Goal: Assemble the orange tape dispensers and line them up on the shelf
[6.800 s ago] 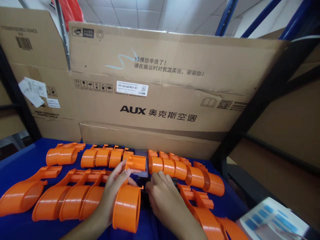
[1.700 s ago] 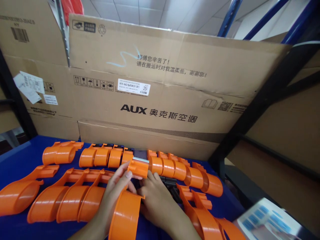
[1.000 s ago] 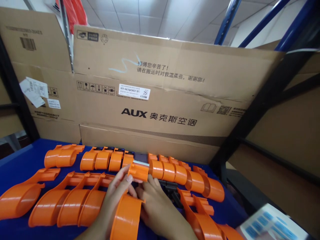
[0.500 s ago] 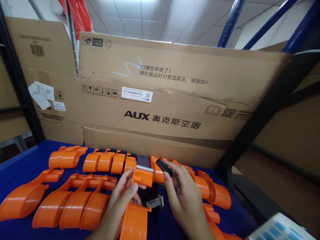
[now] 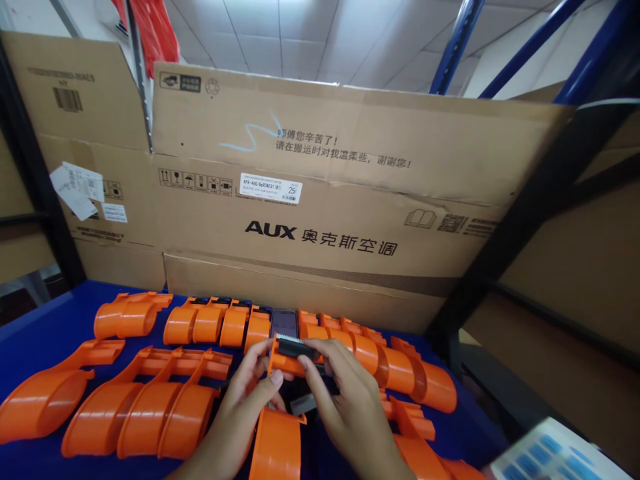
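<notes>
Find the orange tape-dispenser frame (image 5: pixel 277 445) gripped in the left hand (image 5: pixel 246 393), loop downward. Note the black strip (image 5: pixel 298 348) now laid across the frame's head, alongside the serrated blade (image 5: pixel 287 337), after being held clear a moment earlier. See it pinched between thumb and fingers of the right hand (image 5: pixel 349 381). Judge as probable fitting; cannot confirm seating. From left, compare glossy, curved matching frames (image 5: pixel 143 421) on smooth blue surface (image 5: pixel 55 321), pale fine teeth, narrow dark bar, then further rounded plastic loops (image 5: pixel 400 370).
</notes>
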A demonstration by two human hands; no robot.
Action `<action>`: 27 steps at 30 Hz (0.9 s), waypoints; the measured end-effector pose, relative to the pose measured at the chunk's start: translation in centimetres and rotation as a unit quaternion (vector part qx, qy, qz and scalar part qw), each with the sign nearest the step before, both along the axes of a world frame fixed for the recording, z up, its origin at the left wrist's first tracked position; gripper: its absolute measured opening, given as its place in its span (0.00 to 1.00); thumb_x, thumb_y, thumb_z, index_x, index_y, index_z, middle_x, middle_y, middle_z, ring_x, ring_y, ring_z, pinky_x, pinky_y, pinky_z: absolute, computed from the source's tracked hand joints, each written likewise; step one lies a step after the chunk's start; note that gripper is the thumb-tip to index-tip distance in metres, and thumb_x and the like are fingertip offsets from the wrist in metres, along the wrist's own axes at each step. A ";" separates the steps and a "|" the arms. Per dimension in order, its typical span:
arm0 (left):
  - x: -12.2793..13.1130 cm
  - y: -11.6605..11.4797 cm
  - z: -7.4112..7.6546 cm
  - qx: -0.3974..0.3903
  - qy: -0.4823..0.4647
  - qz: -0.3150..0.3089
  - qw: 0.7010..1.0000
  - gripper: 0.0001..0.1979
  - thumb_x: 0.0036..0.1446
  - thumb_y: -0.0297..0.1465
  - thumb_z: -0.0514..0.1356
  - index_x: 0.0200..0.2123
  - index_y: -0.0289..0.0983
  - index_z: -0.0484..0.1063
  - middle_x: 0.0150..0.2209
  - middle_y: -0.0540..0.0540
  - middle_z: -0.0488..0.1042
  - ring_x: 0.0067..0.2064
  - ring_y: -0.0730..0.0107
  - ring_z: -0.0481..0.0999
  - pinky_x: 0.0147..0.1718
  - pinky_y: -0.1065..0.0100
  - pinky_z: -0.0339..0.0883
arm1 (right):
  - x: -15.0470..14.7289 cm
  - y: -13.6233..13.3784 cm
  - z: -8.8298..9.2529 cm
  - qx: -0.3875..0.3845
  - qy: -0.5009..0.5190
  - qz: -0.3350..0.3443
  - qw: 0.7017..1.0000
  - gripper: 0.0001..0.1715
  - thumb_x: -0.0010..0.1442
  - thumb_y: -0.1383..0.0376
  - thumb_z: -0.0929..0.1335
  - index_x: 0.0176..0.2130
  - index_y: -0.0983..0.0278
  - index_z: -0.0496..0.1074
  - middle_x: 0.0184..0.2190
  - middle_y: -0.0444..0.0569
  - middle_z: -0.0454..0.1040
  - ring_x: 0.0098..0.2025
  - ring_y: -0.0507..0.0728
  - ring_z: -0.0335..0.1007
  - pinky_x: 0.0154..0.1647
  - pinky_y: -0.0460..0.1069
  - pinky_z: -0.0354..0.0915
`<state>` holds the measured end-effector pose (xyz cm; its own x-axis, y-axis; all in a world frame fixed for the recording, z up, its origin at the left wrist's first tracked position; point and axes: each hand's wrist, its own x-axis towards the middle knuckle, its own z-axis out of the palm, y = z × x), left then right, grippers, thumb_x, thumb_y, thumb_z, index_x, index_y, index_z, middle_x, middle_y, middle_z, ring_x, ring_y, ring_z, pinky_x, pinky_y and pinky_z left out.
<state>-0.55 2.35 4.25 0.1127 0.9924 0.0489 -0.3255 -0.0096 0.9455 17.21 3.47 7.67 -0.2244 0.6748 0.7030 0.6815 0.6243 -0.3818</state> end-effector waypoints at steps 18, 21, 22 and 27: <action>0.1 0.3 0.0 -0.004 -0.036 -0.001 0.999 0.25 0.58 0.36 0.67 0.57 0.43 0.67 0.40 0.48 0.79 0.34 0.68 0.78 0.35 0.69 0.71 | -0.5 -0.7 0.0 -0.086 -0.003 0.052 0.995 0.21 0.70 0.63 0.64 0.61 0.58 0.65 0.47 0.52 0.76 0.47 0.59 0.75 0.49 0.53 0.71; -0.1 0.5 0.2 -0.018 -0.074 0.029 0.997 0.21 0.56 0.35 0.68 0.52 0.40 0.71 0.36 0.48 0.81 0.30 0.70 0.76 0.33 0.71 0.70 | -0.3 -0.7 0.1 -0.097 0.004 0.033 0.995 0.27 0.72 0.63 0.61 0.67 0.58 0.57 0.53 0.54 0.74 0.53 0.60 0.73 0.52 0.54 0.70; -0.3 0.6 0.3 -0.029 -0.084 0.044 0.995 0.19 0.56 0.35 0.68 0.50 0.39 0.72 0.31 0.49 0.80 0.28 0.71 0.76 0.32 0.71 0.69 | -0.3 -0.5 0.0 -0.095 0.003 0.020 0.995 0.26 0.72 0.64 0.60 0.66 0.59 0.58 0.54 0.54 0.74 0.54 0.60 0.72 0.54 0.55 0.69; -1.2 1.3 0.4 -0.094 -0.143 0.085 0.982 0.19 0.51 0.38 0.69 0.45 0.39 0.74 0.23 0.53 0.76 0.22 0.72 0.72 0.25 0.72 0.67 | -0.4 0.2 -0.6 -0.127 -0.168 -0.042 0.977 0.15 0.68 0.66 0.64 0.52 0.61 0.74 0.46 0.55 0.76 0.49 0.64 0.72 0.51 0.59 0.67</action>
<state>-1.80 3.70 4.61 -0.0480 0.9902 -0.1308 -0.5861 0.0781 0.8065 16.81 3.68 7.04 -0.3487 0.8445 0.4065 0.8400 0.4740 -0.2642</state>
